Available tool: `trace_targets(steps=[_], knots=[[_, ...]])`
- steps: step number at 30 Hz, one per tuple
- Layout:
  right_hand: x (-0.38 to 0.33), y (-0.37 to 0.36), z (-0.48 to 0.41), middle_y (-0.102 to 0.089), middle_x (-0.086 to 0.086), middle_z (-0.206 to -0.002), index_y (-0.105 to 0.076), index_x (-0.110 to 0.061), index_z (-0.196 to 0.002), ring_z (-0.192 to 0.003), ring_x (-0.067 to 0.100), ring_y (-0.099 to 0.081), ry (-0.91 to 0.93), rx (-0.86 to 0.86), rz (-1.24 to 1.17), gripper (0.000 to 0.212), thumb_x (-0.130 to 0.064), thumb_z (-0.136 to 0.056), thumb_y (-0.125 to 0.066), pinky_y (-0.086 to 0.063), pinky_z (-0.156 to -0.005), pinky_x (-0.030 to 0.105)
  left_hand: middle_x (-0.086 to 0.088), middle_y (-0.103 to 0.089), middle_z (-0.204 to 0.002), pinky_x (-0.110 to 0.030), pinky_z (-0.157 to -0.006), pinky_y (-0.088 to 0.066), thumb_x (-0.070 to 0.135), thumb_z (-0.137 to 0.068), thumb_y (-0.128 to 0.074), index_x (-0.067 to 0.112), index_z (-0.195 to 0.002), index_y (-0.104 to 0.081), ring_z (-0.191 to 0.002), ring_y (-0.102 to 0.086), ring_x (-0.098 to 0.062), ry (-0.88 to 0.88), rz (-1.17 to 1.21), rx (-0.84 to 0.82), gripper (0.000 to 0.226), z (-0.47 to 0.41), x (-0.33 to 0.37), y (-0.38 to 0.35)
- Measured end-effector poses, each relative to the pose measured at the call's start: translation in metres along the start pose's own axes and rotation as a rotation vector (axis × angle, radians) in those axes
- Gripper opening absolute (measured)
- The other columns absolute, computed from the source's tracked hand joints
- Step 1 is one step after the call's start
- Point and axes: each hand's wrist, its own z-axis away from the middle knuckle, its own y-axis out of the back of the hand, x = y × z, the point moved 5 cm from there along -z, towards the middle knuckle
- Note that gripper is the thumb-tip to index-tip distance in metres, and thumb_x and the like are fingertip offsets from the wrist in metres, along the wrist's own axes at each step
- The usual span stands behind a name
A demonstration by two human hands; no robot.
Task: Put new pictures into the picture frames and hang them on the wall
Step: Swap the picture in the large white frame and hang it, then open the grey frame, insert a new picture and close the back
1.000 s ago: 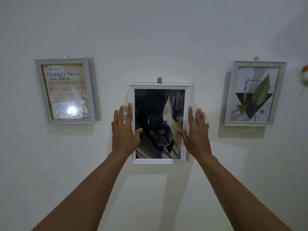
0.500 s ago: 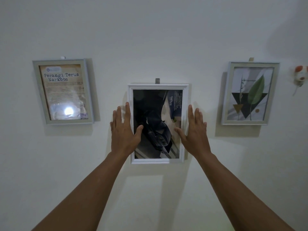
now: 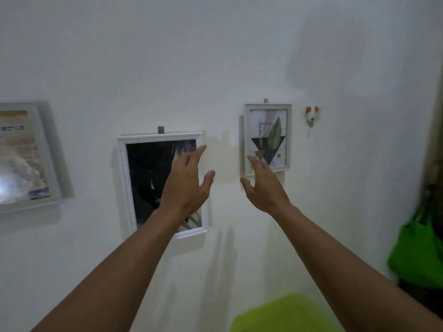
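White-framed dark picture [image 3: 148, 178] hanging on wall [image 3: 167, 56] at 9 o'clock of centre, left hand [image 3: 185, 185] before it, fingers loosely spread, right hand [image 3: 265, 185] empty and spread below leaf-print frame [image 3: 268, 137] at 2 o'clock

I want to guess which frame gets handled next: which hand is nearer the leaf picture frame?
Right. The right hand overlaps the lower left corner of the leaf picture frame in this view, fingers spread. The left hand is farther left, in front of the white frame.
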Motion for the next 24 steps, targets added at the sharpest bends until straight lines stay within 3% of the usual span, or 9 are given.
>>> trace_targets(steps=[6,9,15,17,22,24], knots=[[0.065,0.050,-0.020,-0.032,0.006,-0.155,-0.018,-0.023,-0.156,-0.139,0.024,-0.038,-0.141,-0.029,0.012,0.068,-0.032,-0.098,-0.054,-0.035,-0.109,0.036,0.001,-0.050,-0.130,-0.035,-0.097,-0.046,0.042,-0.093,-0.059,0.032,-0.148,-0.032,-0.117,-0.052,-0.016,0.083,0.139,-0.129,0.062,-0.031,0.033,-0.064],[0.101,0.062,-0.046,-0.032,0.009,-0.155,-0.016,-0.022,-0.157,-0.140,0.026,-0.037,-0.182,-0.013,-0.022,0.071,-0.033,-0.098,-0.054,-0.034,-0.109,0.036,-0.002,-0.051,-0.130,-0.032,-0.094,-0.044,0.040,-0.092,-0.061,0.031,-0.148,-0.031,-0.117,-0.053,-0.018,0.128,0.173,-0.117,0.064,-0.055,0.041,-0.094],[0.164,0.062,-0.109,-0.036,0.012,-0.154,-0.015,-0.026,-0.156,-0.139,0.027,-0.040,-0.209,0.028,-0.168,0.076,-0.040,-0.096,-0.059,-0.039,-0.111,0.048,-0.006,-0.053,-0.131,-0.038,-0.097,-0.047,0.031,-0.092,-0.063,0.031,-0.149,-0.027,-0.115,-0.056,-0.023,0.263,0.214,-0.030,0.067,-0.099,0.040,-0.148],[0.179,0.054,-0.123,-0.042,0.011,-0.149,-0.015,-0.027,-0.156,-0.133,0.025,-0.046,-0.198,0.015,-0.202,0.076,-0.040,-0.096,-0.059,-0.043,-0.106,0.043,-0.004,-0.057,-0.123,-0.035,-0.093,-0.047,0.025,-0.093,-0.060,0.032,-0.147,-0.028,-0.109,-0.059,-0.022,0.276,0.197,0.020,0.063,-0.105,0.035,-0.160],[0.193,0.038,-0.137,-0.061,0.001,-0.114,-0.013,-0.035,-0.157,-0.097,0.014,-0.061,-0.130,0.011,-0.294,0.073,-0.028,-0.099,-0.058,-0.046,-0.068,0.019,0.003,-0.059,-0.116,-0.035,-0.092,-0.049,0.010,-0.098,-0.049,0.035,-0.151,-0.027,-0.104,-0.059,-0.020,0.321,0.213,0.075,0.062,-0.104,0.031,-0.177],[0.197,0.036,-0.138,-0.062,-0.002,-0.102,-0.011,-0.041,-0.156,-0.091,0.015,-0.063,-0.110,0.024,-0.317,0.077,-0.023,-0.099,-0.058,-0.053,-0.071,0.024,0.003,-0.061,-0.106,-0.034,-0.086,-0.051,0.008,-0.099,-0.047,0.040,-0.153,-0.018,-0.093,-0.059,-0.018,0.335,0.236,0.054,0.069,-0.102,0.033,-0.180]])
